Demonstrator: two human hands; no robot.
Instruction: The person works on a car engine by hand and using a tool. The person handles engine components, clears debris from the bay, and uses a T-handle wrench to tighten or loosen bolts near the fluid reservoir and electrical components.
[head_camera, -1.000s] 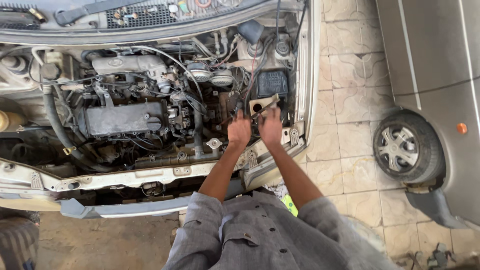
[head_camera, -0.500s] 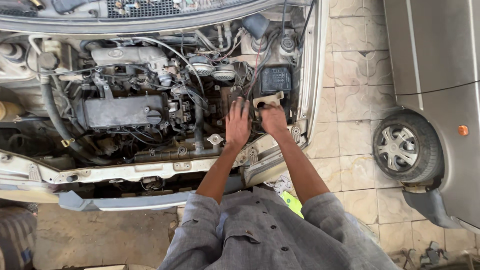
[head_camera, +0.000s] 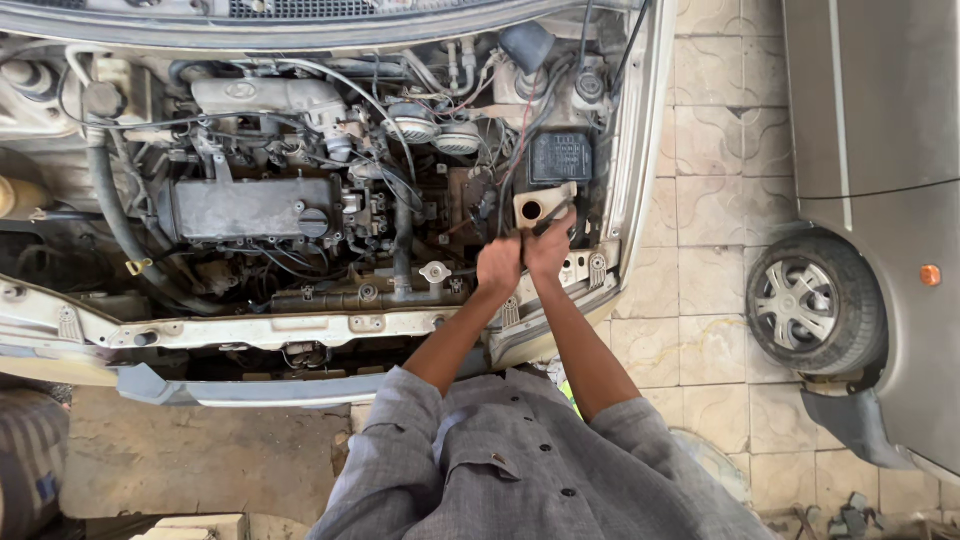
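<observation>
Cream plastic reservoir (head_camera: 535, 206) (round-mouthed) beside left hand (head_camera: 498, 266) and right hand (head_camera: 549, 245), grips unclear.

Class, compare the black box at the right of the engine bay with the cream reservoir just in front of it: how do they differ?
The black box is dark with a ribbed, closed top; the cream reservoir is pale, with a round opening showing on top. The black box lies farther from the left hand and right hand, while the cream reservoir sits just beyond their fingers. Both sit by the right fender.
</observation>
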